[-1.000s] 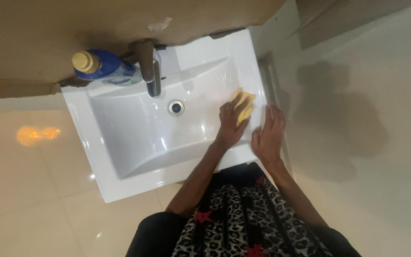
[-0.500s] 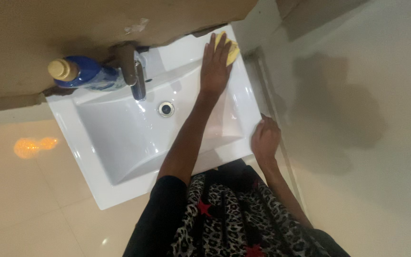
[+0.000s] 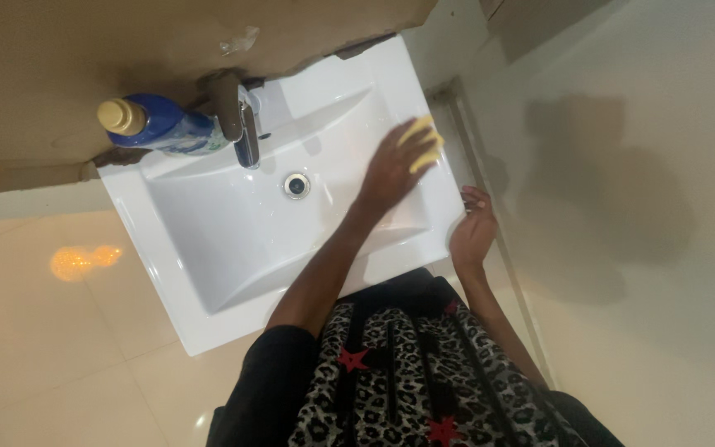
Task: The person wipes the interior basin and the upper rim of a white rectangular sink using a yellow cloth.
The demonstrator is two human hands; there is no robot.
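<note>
Pulling back from the far right corner, the left hand (image 3: 391, 170) is pressing a yellow sponge (image 3: 420, 142) flat under its fingers on the right rim of the white sink (image 3: 208, 248). Fingers loosely curled and holding nothing, the right hand (image 3: 472, 234) is resting against the sink's near right edge. Behind the tap (image 3: 246, 136) a blue bottle (image 3: 159, 124) is standing at the back left corner.

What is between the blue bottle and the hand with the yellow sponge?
In the head view, the metal tap stands between the blue bottle and the left hand pressing the yellow sponge.

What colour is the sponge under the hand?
Yellow sponge, under the left hand; head view.
</note>
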